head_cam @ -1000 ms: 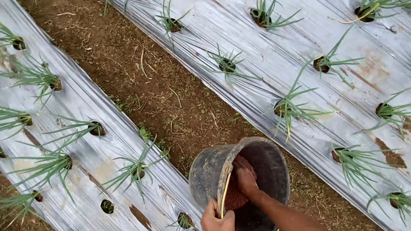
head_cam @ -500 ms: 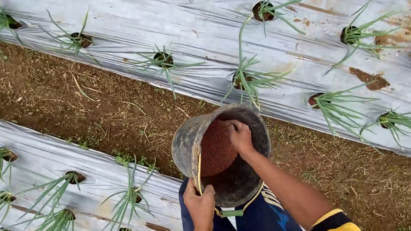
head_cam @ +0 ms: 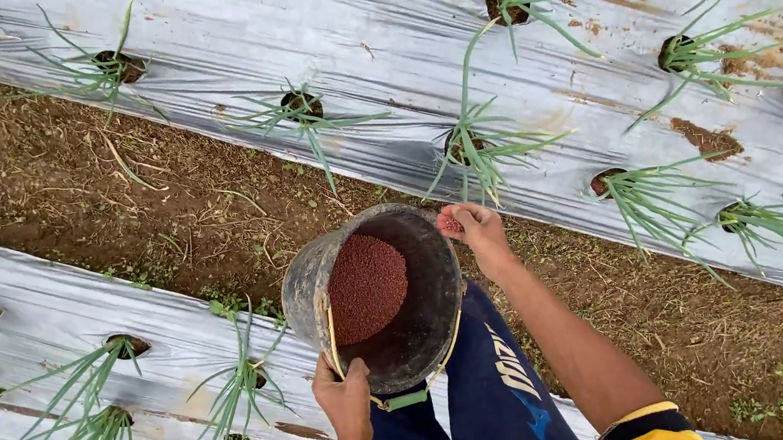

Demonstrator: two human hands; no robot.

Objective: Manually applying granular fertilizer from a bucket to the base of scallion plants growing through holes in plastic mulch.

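Since the earlier frame, the right hand [head_cam: 474,231] has come up out of the worn, dark grey plastic bucket [head_cam: 375,298] and now sits at its far right rim, fingers clenched around a small pinch of the reddish-brown granules [head_cam: 366,285]; a few grains show between the fingertips [head_cam: 450,225], though how much it holds is hard to make out. Inside the bucket, tilted toward the camera, the remaining granules lie heaped against the left wall.

At the near rim, the left hand [head_cam: 343,397] grips the bucket's edge together with its thin yellowish handle [head_cam: 332,336], thumb over the lip, carrying it above the person's dark blue trouser leg [head_cam: 499,391]. A black and yellow sleeve cuff [head_cam: 649,427] shows on the right forearm, near the bottom edge.

A strip of bare brown soil [head_cam: 103,200] runs from far left to near right beneath the bucket. On either side lie beds covered in silvery plastic mulch sheeting [head_cam: 231,44], with round holes from which thin green onion-like seedlings grow. The closest seedling [head_cam: 475,145] on the far bed stands just beyond the right hand; another young plant [head_cam: 235,388] on the near bed stands just left of the left hand.
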